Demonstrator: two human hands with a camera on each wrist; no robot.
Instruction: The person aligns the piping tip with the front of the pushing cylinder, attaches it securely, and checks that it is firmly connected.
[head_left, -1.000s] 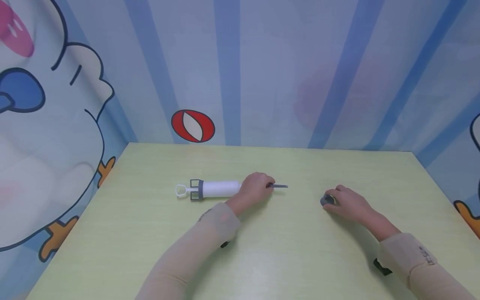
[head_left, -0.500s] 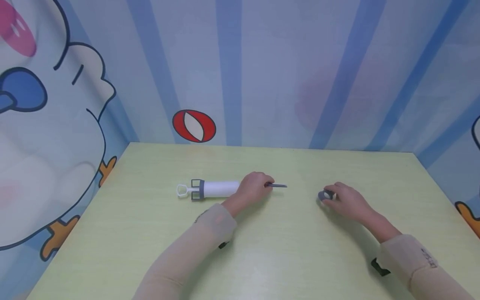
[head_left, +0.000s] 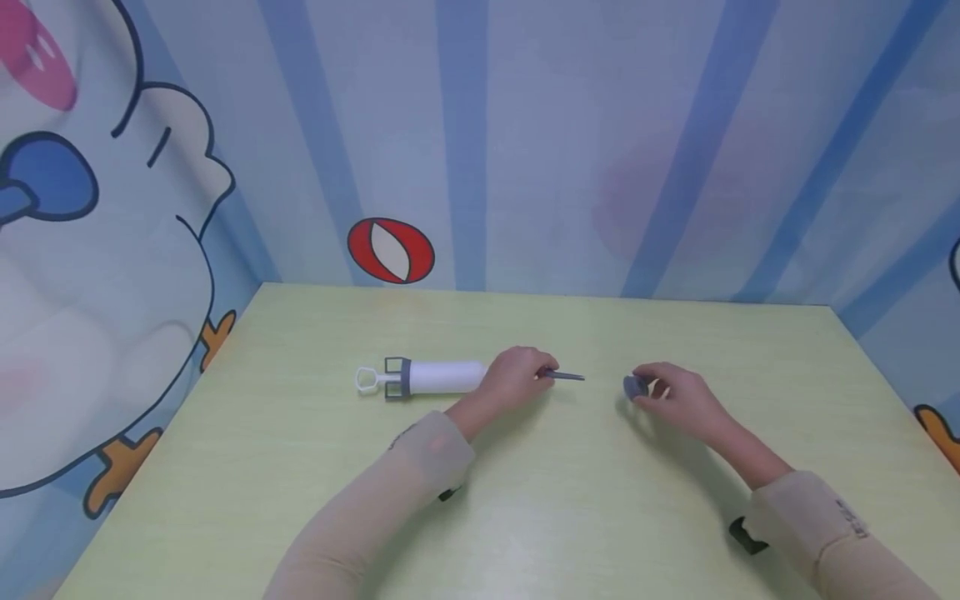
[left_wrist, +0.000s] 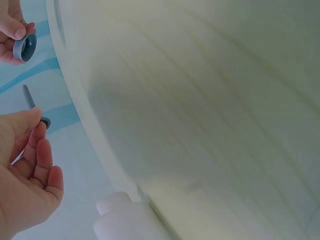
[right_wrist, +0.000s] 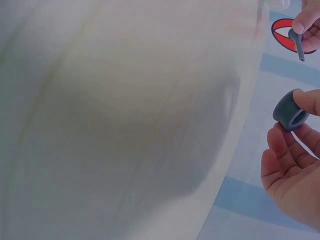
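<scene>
1. Noted pale green table [head_left: 547, 533] at six o'clock.
2. Found white tube [head_left: 446, 377] lying flat on table, handle [head_left: 377, 379] toward nine o'clock.
3. Found left hand [head_left: 516, 379] at tube's three o'clock end, pinching thin grey nozzle [head_left: 567, 375] narrowly.
4. Found right hand [head_left: 686, 404] further toward three, narrowly holding grey ring [head_left: 635, 387].
5. Located ring raised off table, at three o'clock from nozzle.

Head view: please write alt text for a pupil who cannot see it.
A person's left hand pinches a grey nozzle, the right hand a separate grey ring; a white plunger syringe lies beside the left hand on a pale-green table.
</scene>
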